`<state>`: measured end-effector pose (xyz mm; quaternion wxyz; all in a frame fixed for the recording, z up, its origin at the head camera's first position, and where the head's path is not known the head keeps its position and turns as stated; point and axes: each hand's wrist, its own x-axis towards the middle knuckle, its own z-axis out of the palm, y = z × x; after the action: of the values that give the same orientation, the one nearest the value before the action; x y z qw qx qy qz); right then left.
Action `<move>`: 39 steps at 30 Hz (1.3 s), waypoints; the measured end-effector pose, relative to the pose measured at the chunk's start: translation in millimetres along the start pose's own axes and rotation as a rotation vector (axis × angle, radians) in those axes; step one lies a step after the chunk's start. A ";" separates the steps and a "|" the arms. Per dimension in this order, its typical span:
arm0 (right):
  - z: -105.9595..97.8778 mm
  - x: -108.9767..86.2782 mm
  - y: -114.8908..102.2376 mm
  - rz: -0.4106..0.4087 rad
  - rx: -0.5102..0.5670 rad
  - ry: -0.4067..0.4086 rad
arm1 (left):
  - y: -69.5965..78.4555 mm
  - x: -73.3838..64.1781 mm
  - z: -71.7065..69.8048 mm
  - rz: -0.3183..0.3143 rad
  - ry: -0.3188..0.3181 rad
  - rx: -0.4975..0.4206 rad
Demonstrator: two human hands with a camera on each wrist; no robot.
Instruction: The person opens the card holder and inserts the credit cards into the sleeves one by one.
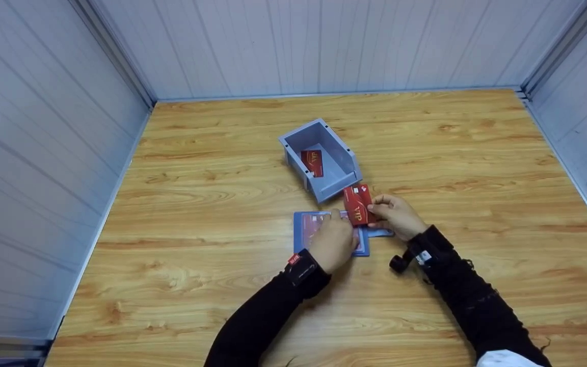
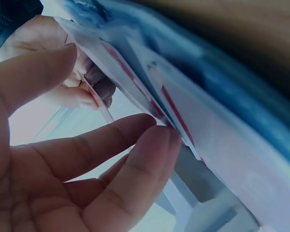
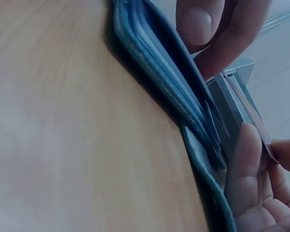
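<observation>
My right hand (image 1: 398,216) pinches a red VIP card (image 1: 356,206) between thumb and fingers, over the right end of a blue card holder (image 1: 298,232). That card shows nearly edge-on in the right wrist view. The card holder lies on the table with clear sleeves, and red cards show through them. My left hand (image 1: 333,243) is bent over the holder. In the left wrist view its fingertips (image 2: 152,128) are at the edge of a raised clear sleeve (image 2: 232,159), with red-edged cards inside. The holder's flap extends to the right under the held card.
Just behind the holder stands a grey open-front bin (image 1: 337,186), set at an angle, with a red VIP card (image 1: 312,162) lying inside. Wood-grain table (image 1: 196,204) surrounds them. Pale panel walls (image 1: 293,46) rise at the back and on both sides.
</observation>
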<state>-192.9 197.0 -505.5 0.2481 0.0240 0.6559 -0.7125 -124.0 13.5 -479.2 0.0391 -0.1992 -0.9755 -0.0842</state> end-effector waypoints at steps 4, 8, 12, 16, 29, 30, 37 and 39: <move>-0.2 -0.4 0.2 0.000 -0.002 0.000 | 8.7 2.7 0.3 -0.038 -0.009 0.087; -0.1 -1.1 0.6 -0.012 0.009 -0.008 | 16.8 3.9 1.3 -0.123 -0.026 0.076; 0.7 -2.2 0.2 -0.023 0.025 -0.013 | 22.0 5.1 2.9 -0.173 -0.022 0.096; 1.7 -3.0 -0.9 -0.025 0.037 -0.011 | 24.5 6.8 3.6 -0.169 -0.028 0.167; -1.3 -1.5 0.3 -0.015 0.027 -0.024 | 16.0 10.3 1.3 -0.132 -0.025 0.091; -1.1 -1.5 0.3 -0.016 0.018 -0.023 | 14.6 10.3 1.0 -0.124 -0.020 0.076; -1.8 -1.3 0.9 -0.022 0.008 -0.022 | 6.4 11.7 -1.4 -0.157 -0.020 -0.114; -2.6 -1.4 0.9 -0.024 0.016 -0.027 | 4.7 11.5 -2.7 -0.172 -0.024 -0.170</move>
<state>-192.0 199.9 -506.2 0.2483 0.0086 0.6468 -0.7211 -132.6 21.6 -474.6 0.0031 -0.1185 -0.9787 -0.1675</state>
